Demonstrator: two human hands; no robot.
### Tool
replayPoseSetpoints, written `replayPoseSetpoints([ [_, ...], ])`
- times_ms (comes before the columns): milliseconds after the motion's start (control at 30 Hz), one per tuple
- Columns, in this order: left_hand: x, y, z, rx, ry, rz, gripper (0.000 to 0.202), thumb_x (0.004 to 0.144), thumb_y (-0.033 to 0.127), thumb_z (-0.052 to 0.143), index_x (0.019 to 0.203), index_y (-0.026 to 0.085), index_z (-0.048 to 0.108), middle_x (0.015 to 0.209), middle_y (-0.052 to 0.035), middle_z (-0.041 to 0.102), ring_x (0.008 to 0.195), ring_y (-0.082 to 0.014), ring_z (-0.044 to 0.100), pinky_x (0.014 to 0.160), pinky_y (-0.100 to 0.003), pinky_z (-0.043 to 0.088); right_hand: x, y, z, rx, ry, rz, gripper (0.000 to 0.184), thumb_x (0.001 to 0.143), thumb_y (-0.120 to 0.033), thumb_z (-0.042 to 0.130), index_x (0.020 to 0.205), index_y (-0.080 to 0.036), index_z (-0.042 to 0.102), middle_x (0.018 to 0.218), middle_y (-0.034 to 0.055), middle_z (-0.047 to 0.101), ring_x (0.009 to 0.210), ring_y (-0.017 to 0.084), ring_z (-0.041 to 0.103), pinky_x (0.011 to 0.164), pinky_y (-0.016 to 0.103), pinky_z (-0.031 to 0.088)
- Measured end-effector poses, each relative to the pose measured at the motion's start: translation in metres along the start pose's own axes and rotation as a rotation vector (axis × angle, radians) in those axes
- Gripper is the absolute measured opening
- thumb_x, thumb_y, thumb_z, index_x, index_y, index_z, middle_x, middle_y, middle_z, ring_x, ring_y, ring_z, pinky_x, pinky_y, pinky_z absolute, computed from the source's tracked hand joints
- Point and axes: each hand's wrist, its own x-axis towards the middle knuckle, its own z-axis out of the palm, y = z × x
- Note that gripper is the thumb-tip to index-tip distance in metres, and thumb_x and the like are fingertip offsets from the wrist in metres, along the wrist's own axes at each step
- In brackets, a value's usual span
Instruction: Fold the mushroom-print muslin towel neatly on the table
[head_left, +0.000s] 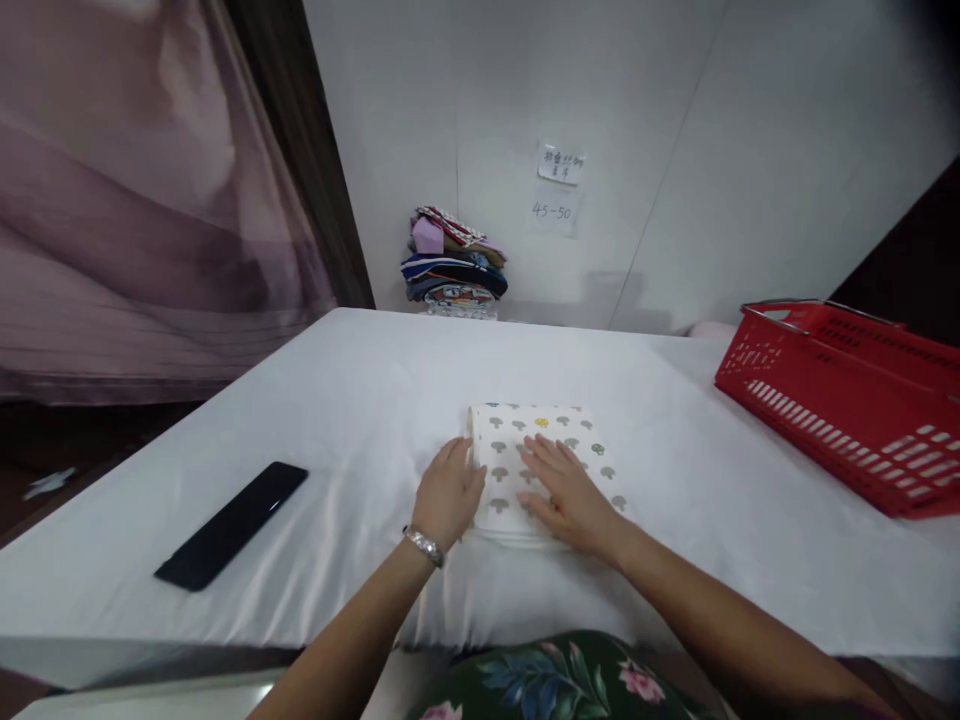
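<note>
A folded white cloth (551, 515) printed with grey mushrooms and a few coloured ones lies flat on the white-covered table (360, 400), directly before me. Along its left edge rests my left hand (450, 490), fingers extended and touching the fold, with a silver bracelet at the wrist. My right hand (566, 495) lies palm down on top of the cloth, its fingers spread. Neither hand grips anything. Part of the printed surface is hidden under the right hand.
A black phone (232, 525) lies on the table to the left. At the right edge stands a red plastic basket (840, 390). A stack of folded clothes (454, 265) sits by the back wall, beside paper signs (559, 165). Pink curtains (142, 200) hang at left.
</note>
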Motion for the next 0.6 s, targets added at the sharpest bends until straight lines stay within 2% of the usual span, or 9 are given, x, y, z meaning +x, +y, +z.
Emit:
replayPoseSetpoints([
  [100, 0.015, 0.020, 0.011, 0.106, -0.035, 0.162, 0.050, 0.084, 0.041, 0.042, 0.129, 0.019, 0.042, 0.142, -0.0096, 0.034, 0.132, -0.0238, 0.025, 0.108, -0.040, 0.018, 0.007, 0.028, -0.003, -0.108, 0.031, 0.111, 0.054, 0.088, -0.042, 0.039, 0.136, -0.016, 0.034, 0.144, 0.0134, 0.028, 0.135, 0.025, 0.016, 0.106, 0.052, 0.016],
  [167, 0.023, 0.022, 0.024, 0.162, -0.129, 0.155, 0.056, 0.084, 0.045, 0.041, 0.133, 0.019, 0.039, 0.147, -0.0083, 0.024, 0.136, -0.0262, 0.014, 0.109, -0.046, 0.009, 0.007, 0.045, 0.002, -0.163, -0.010, 0.199, 0.058, 0.087, -0.045, 0.040, 0.136, -0.015, 0.034, 0.145, 0.0134, 0.025, 0.135, 0.027, 0.014, 0.106, 0.053, 0.013],
  [233, 0.027, 0.014, 0.038, 0.171, -0.230, 0.100, 0.062, 0.083, 0.050, 0.040, 0.135, 0.017, 0.035, 0.148, -0.0092, 0.018, 0.136, -0.0286, 0.008, 0.108, -0.050, 0.005, 0.004, 0.060, 0.011, -0.176, -0.088, 0.309, 0.061, 0.087, -0.051, 0.037, 0.137, -0.015, 0.034, 0.145, 0.0135, 0.023, 0.135, 0.029, 0.014, 0.105, 0.053, 0.012],
  [333, 0.029, -0.003, 0.050, 0.155, -0.285, 0.059, 0.067, 0.083, 0.056, 0.033, 0.138, 0.018, 0.030, 0.149, -0.0081, 0.013, 0.137, -0.0282, 0.005, 0.107, -0.053, 0.006, -0.003, 0.072, 0.022, -0.143, -0.151, 0.387, 0.065, 0.087, -0.057, 0.029, 0.137, -0.016, 0.034, 0.146, 0.0114, 0.021, 0.135, 0.028, 0.014, 0.106, 0.051, 0.013],
  [467, 0.028, -0.012, 0.051, 0.148, -0.294, 0.045, 0.068, 0.083, 0.059, 0.031, 0.139, 0.021, 0.027, 0.150, -0.0067, 0.011, 0.137, -0.0275, 0.003, 0.105, -0.055, 0.012, -0.006, 0.077, 0.025, -0.038, -0.117, 0.388, 0.065, 0.086, -0.058, 0.032, 0.136, -0.017, 0.036, 0.146, 0.0102, 0.021, 0.135, 0.027, 0.012, 0.107, 0.051, 0.010],
  [533, 0.027, -0.012, 0.050, 0.139, -0.297, 0.033, 0.067, 0.083, 0.059, 0.031, 0.139, 0.022, 0.027, 0.150, -0.0062, 0.011, 0.137, -0.0267, 0.003, 0.105, -0.055, 0.015, -0.008, 0.083, 0.022, 0.066, -0.055, 0.424, 0.062, 0.085, -0.055, 0.036, 0.133, -0.017, 0.041, 0.145, 0.0104, 0.024, 0.135, 0.026, 0.015, 0.107, 0.050, 0.011],
  [600, 0.026, -0.012, 0.049, 0.125, -0.282, 0.028, 0.064, 0.084, 0.056, 0.031, 0.138, 0.022, 0.029, 0.150, -0.0055, 0.013, 0.137, -0.0249, 0.004, 0.105, -0.052, 0.017, -0.014, 0.095, 0.019, 0.178, 0.071, 0.516, 0.058, 0.084, -0.050, 0.041, 0.130, -0.015, 0.044, 0.145, 0.0113, 0.026, 0.134, 0.026, 0.018, 0.107, 0.047, 0.016],
])
